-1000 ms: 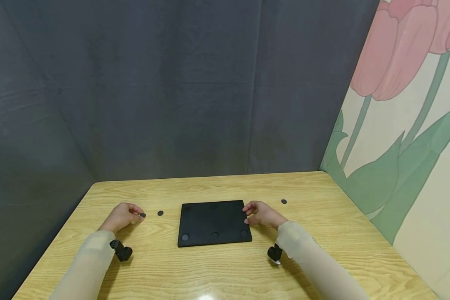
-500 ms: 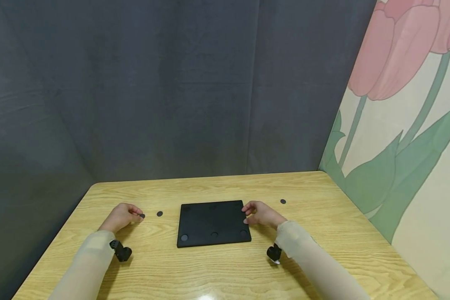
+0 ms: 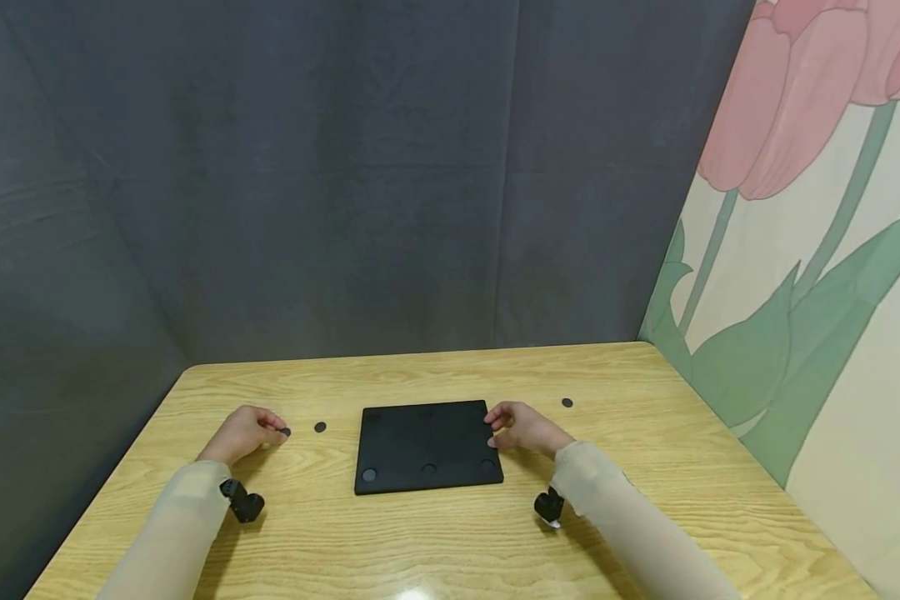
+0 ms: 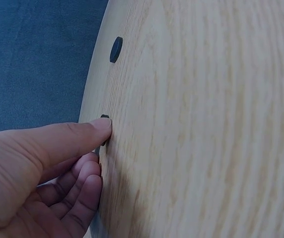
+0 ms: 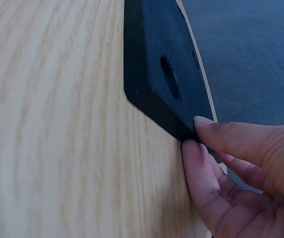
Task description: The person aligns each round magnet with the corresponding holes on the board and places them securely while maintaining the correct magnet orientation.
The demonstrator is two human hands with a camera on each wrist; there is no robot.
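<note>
At the left of the table, my left hand (image 3: 246,433) pinches a small black disc (image 4: 105,117) between thumb and fingers, right at the wood surface. A second black disc (image 3: 320,427) lies flat just beyond it, toward the middle. In the centre rests a flat black rectangular board (image 3: 429,437) with round recesses along its edges. Its near left corner shows a greyish round spot (image 3: 370,475), perhaps a disc in its recess. My right hand (image 3: 527,429) holds the board's right edge, thumb on the top face and fingers against the side. An open round recess (image 5: 170,78) shows near that edge.
One more black disc (image 3: 567,402) lies on the table to the right, behind my right hand. Dark curtain (image 3: 345,183) closes off the back and left of the wooden table (image 3: 307,542). A tulip-painted wall (image 3: 855,292) stands at the right.
</note>
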